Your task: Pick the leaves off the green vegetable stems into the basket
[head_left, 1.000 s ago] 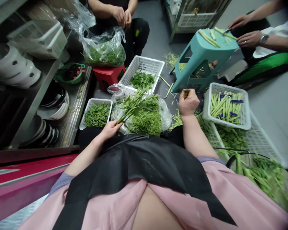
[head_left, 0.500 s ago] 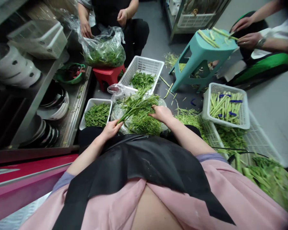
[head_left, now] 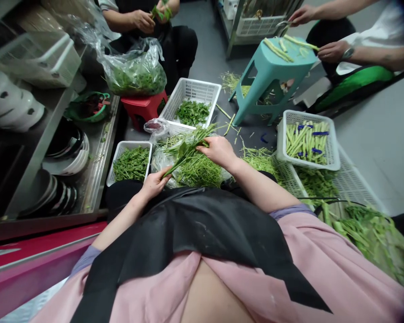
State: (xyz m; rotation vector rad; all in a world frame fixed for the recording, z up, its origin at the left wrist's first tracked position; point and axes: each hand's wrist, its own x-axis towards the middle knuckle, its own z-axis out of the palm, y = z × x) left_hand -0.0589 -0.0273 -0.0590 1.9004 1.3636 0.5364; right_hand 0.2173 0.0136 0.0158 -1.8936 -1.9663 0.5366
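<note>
A bunch of leafy green stems slants up and away over a heap of trimmed greens on a clear plastic bag. My left hand is closed around the lower stem ends. Farther up, my right hand pinches at the leafy part of the same bunch, with a bit of green showing between thumb and fingers. Close by my left hand stands a small white basket of cut greens. Beyond the heap, a larger white basket has leafy greens in it.
A teal stool holds stalks that a co-worker's hands are working on. Another person's hands hold leaves behind a bagged pile on a red stool. Bundled stalks fill a basket at right. Metal shelving borders my left.
My right hand has moved from the heap's right side up to the bunch and closed on it. The person opposite has raised their hands with leaves. The view has shifted slightly.
</note>
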